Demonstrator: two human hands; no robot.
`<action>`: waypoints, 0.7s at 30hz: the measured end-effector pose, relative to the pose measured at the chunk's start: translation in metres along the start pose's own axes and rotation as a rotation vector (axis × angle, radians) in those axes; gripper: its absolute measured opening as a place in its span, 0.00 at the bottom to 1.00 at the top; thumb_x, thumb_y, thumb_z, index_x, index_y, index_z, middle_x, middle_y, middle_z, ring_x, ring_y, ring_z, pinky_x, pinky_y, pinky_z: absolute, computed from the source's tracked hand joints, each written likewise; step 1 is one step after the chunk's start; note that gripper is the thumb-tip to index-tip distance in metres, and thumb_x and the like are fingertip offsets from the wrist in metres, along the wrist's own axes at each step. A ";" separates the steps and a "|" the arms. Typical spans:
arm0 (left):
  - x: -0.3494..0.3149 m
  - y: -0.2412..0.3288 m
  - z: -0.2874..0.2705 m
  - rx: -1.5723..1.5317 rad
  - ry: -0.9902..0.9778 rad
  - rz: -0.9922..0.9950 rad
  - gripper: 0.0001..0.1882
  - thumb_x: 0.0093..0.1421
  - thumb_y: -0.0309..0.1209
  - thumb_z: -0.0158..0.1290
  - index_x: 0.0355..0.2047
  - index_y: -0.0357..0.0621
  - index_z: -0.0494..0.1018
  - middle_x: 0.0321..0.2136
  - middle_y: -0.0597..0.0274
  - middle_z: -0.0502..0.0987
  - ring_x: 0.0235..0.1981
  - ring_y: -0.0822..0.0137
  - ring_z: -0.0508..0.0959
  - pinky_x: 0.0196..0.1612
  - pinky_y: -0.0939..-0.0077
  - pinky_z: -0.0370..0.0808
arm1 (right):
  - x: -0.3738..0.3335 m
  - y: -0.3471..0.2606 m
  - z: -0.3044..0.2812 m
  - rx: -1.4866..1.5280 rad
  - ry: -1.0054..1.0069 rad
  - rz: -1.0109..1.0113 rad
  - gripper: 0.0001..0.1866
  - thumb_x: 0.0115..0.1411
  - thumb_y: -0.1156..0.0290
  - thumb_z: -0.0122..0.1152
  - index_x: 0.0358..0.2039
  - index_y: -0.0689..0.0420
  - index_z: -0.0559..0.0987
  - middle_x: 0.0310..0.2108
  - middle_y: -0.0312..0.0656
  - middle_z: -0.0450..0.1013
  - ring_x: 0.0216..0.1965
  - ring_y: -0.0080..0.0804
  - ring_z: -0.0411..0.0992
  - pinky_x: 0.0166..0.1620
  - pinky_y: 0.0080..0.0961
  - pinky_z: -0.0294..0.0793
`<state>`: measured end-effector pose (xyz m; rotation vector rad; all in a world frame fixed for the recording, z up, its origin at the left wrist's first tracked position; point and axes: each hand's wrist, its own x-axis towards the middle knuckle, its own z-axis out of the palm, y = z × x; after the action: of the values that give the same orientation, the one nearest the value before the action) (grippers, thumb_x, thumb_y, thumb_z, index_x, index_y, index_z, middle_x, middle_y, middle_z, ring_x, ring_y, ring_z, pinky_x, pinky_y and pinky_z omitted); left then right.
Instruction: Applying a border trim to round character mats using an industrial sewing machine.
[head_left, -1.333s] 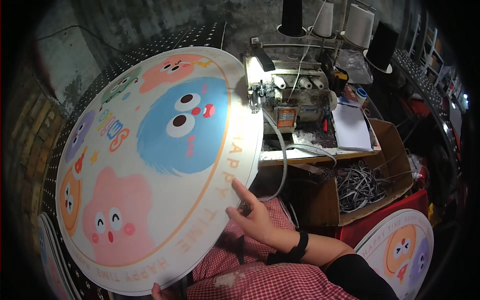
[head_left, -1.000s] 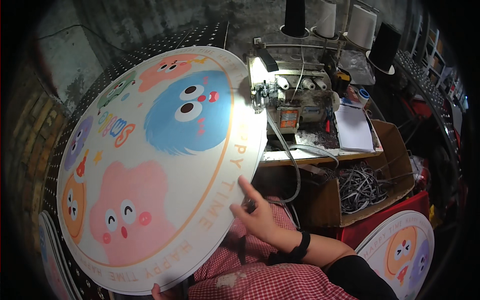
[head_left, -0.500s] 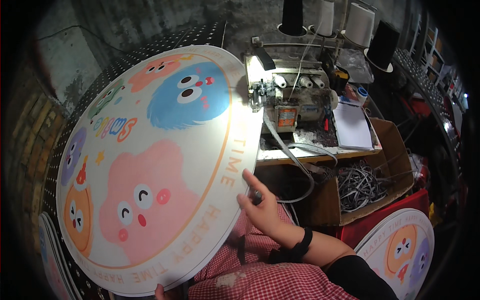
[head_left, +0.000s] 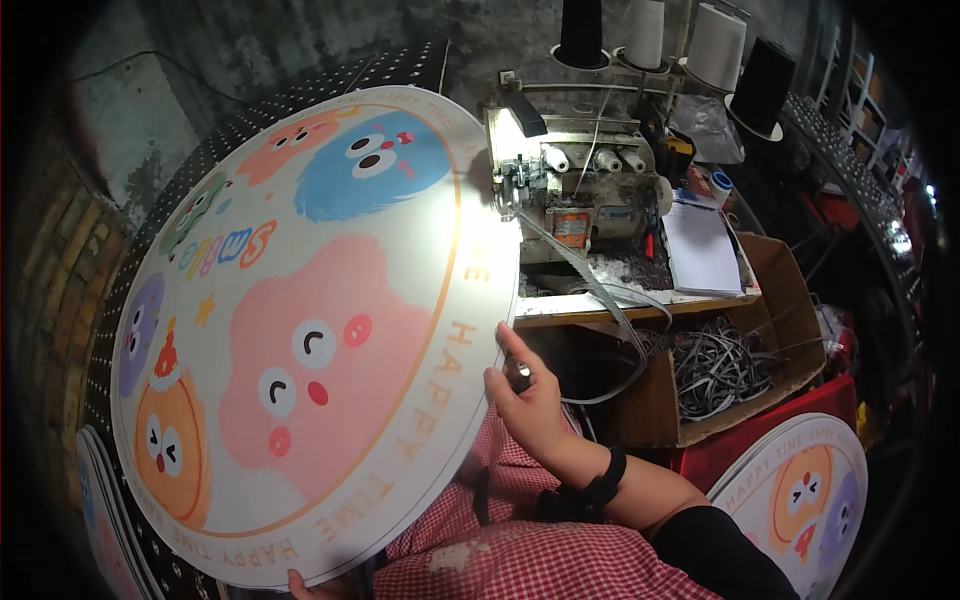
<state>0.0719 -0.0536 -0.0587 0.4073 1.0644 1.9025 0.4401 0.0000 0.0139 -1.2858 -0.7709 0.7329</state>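
Note:
A large round white mat [head_left: 240, 330], printed with pastel cartoon faces and an orange ring, lies tilted across the left and middle. Its right rim is under the lit needle area of a sewing machine [head_left: 600, 200]. On the mat's lower right rim my right hand [head_left: 535, 405] is closed, index finger and thumb at the edge. A small shiny metal piece [head_left: 518, 375], whose kind I cannot make out, shows between them. At the bottom rim only a bit of my left hand [head_left: 299, 584] shows, a digit over the edge; the remainder is hidden. Grey binding tape [head_left: 625, 340] loops down from the machine.
A cardboard box [head_left: 785, 290] of tangled grey tape [head_left: 725, 365] stands right of the machine. White paper [head_left: 703, 250] lies beside it; thread cones [head_left: 715, 45] stand behind. More round mats [head_left: 800, 500] are at lower right, others [head_left: 110, 520] at lower left.
The mat has turned counterclockwise: the pink face moved right and up, the blue one up and left. My right hand shifted slightly up, my left slightly left. The tape loop shifted right.

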 end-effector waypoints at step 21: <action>-0.011 0.015 0.020 0.110 -0.204 -0.258 0.21 0.57 0.33 0.44 0.43 0.26 0.66 0.41 0.45 0.70 0.41 0.58 0.71 0.45 0.68 0.68 | -0.005 0.000 0.001 -0.007 -0.085 0.059 0.29 0.54 0.79 0.53 0.57 0.59 0.59 0.48 0.42 0.66 0.36 0.17 0.67 0.39 0.14 0.68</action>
<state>0.0824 -0.0559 -0.0338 0.4905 1.0337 1.5453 0.4368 -0.0036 0.0137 -1.2947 -0.8073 0.8372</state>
